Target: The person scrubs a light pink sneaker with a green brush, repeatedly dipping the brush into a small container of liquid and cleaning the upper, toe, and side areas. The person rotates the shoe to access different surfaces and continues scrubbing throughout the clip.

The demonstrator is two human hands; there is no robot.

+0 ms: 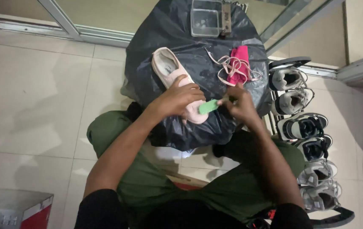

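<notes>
**Pink shoe worked on a bagged bundle, tiled floor by a glass door**

Pale pink shoe [173, 80] lies on its side atop a black plastic bag [168, 36], heel end away from the person, toe end toward them. Left hand [177, 99] closed over the shoe's front half, fingers wrapped across the upper, holding it down. Right hand [241, 104] just beside the toe, fingers pinched shut on a small green brush-like tool [209, 106]; its green end touches the shoe near the toe. What kind of tool exactly: cannot tell.

On the same bag, past the right hand: loose pale pink laces [228, 68] tangled over a bright pink cloth [241, 57]. At the far edge of the bag, a clear plastic box [205, 17] with a brownish block touching its right side.

The bag is full and rounded, glossy, creased, serving as the work surface. It stands on large pale floor tiles [37, 93], dully reflective. Person sits close against it, knees in green trousers [147, 182] spread either side.

Right of the bag: a row of shoes and sandals [304, 127], grey, white and dark, packed side by side toward the viewer. Behind the bag, a metal-framed glass door [96, 17] and its track. Lower left corner: a red and grey box [14, 210].
</notes>
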